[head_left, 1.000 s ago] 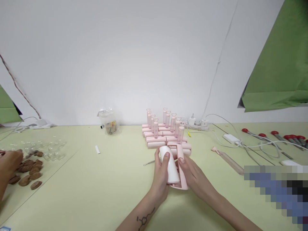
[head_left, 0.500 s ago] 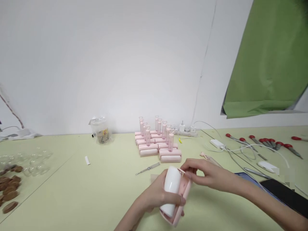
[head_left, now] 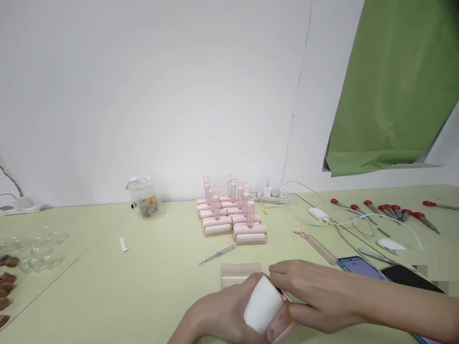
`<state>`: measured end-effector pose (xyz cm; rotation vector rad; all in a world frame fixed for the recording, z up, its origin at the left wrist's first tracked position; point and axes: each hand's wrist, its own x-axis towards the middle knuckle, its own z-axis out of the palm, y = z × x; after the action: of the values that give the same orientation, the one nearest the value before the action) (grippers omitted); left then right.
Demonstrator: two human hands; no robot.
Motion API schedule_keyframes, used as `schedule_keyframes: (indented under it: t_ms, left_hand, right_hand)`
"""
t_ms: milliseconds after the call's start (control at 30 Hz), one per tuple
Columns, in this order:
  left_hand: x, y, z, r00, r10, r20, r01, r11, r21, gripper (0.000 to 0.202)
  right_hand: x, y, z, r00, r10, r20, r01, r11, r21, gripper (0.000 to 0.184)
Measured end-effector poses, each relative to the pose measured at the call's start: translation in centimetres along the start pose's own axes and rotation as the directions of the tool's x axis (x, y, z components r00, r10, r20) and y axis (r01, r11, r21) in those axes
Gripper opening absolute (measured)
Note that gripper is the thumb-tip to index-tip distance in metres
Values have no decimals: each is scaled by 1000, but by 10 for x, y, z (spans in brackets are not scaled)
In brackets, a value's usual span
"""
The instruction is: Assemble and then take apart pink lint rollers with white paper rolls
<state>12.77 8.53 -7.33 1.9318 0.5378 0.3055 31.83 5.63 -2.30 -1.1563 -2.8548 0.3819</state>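
My left hand [head_left: 218, 313] is wrapped round a white roll [head_left: 261, 306] that sits in a pink holder [head_left: 281, 321], low at the bottom edge of the view. My right hand [head_left: 315, 296] comes in from the right and its fingers close on the holder's upper end, touching the roll. A translucent pink cover [head_left: 238, 273] lies flat on the table just behind the hands. Farther back stands a stack of finished pink rollers [head_left: 231, 220] with upright handles.
A metal pick [head_left: 217, 254] lies left of the cover. A pink handle [head_left: 317, 244], a phone [head_left: 360, 267], cables, a power strip [head_left: 272, 197] and red-handled tools [head_left: 390, 211] lie at the right. A plastic jar [head_left: 143, 197], a white tube [head_left: 123, 244] and brown nuts [head_left: 7, 282] are at the left.
The view has tilted up and the hands have dropped toward the bottom edge. My right hand moved from the holder's tip to closing over its end. The roll is tipped more toward me.
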Motion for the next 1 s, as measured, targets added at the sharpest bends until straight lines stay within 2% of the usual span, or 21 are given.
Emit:
schedule_keyframes:
  t_ms: [100,233,300,400,500,567,633,700,767,867,933,1000]
  left_hand:
    - [5,6,2,995,51,83,-55,997,48,66]
    - [5,5,1,996,22,82,-32,993,116,60]
    - [3,1,-2,1000,-26,17,24,991,130,63]
    - [1,-7,-5,991,-47,-128,59,994,89,62]
    - [4,-11,-1,986,-6,-168,6,1000,0,60]
    - [9,-11,5,961,26,-274,-53,994,-91,57]
    - [12,-10,10,914,47,-402,-114,983,-145,51]
    - [11,-10,11,900,72,-431,-133,985,-113,58]
    - [4,-13,3,915,84,-396,-96,995,-12,79]
    - [-9,-28,-19,921,19,-390,42,988,146,111]
    - [-14,-45,-32,923,-75,-377,143,977,156,117]
    - [-13,-64,-36,925,-150,-350,188,979,78,119]
  right_hand:
    - [-4,-2,1,998,35,49,-36,999,24,18]
    - [-10,1,-2,988,131,76,-136,988,72,10]
    - [-13,7,-4,978,209,20,-210,967,142,19]
    - [-14,19,1,948,310,-73,-257,880,399,28]
    - [-10,26,20,929,334,-162,-155,747,647,30]
    - [-4,25,37,926,307,-221,-15,614,789,30]
    - [5,20,53,914,298,-276,115,462,880,34]
    - [14,16,63,883,330,-334,191,397,898,36]
    - [21,15,65,842,368,-394,221,430,875,35]
    - [27,22,55,786,409,-464,172,576,799,39]
    - [31,29,47,753,433,-496,92,677,730,39]
    - [36,36,41,764,396,-509,45,755,655,32]
